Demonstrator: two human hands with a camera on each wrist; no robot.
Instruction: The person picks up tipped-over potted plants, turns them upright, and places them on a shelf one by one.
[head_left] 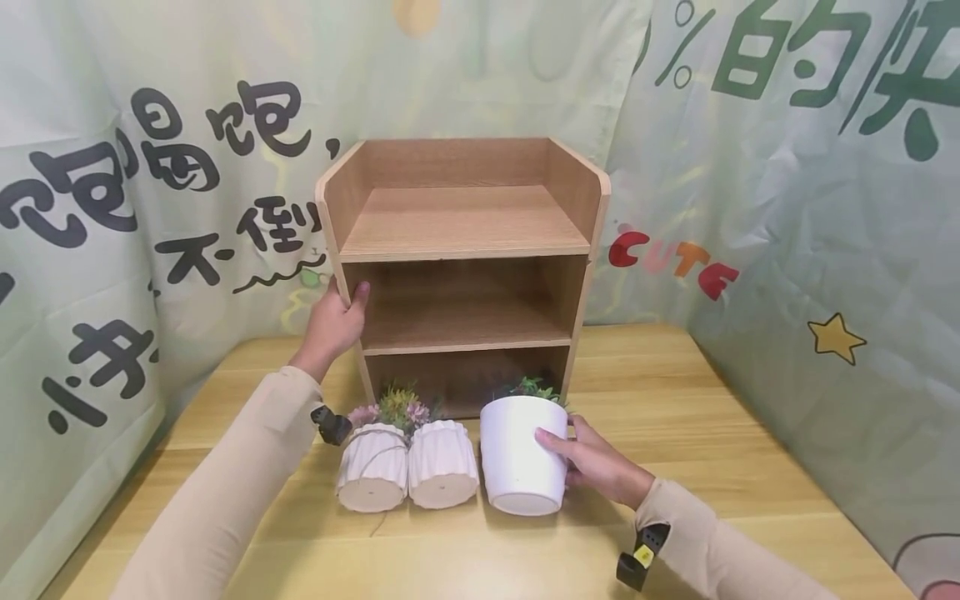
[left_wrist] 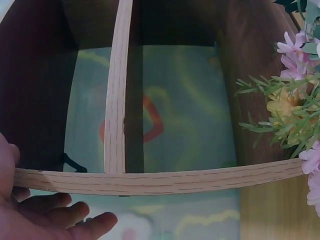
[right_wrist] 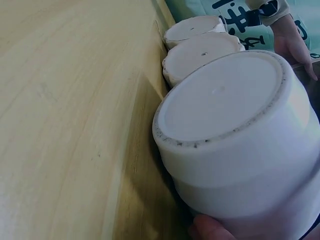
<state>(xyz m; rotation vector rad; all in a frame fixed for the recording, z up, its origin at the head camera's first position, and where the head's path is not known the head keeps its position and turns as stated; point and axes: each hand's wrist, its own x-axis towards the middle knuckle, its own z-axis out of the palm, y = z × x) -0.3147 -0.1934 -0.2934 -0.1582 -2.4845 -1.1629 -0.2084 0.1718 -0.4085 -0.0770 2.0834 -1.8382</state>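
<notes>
2 grips: left hand (head_left: pixel 331 329), centre-left, fingers pinching wooden shelf (head_left: pixel 465 221); right hand (head_left: pixel 600 465), lower right, fingers curled round white pot (head_left: pixel 513 454).

The sleeves (head_left: pixel 217 487) are beige, the wristbands (head_left: pixel 632 573) black, with one yellow patch (head_left: pixel 643 556).

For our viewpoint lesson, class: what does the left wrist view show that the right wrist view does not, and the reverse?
Only the left wrist view shows the pink flowers, the yellow flower and the inner board of the shelf.

Only the right wrist view shows the right hand on the smooth white pot, and two other white pots beyond it.

Both share the left hand at the shelf, the table and the printed cloth.
</notes>
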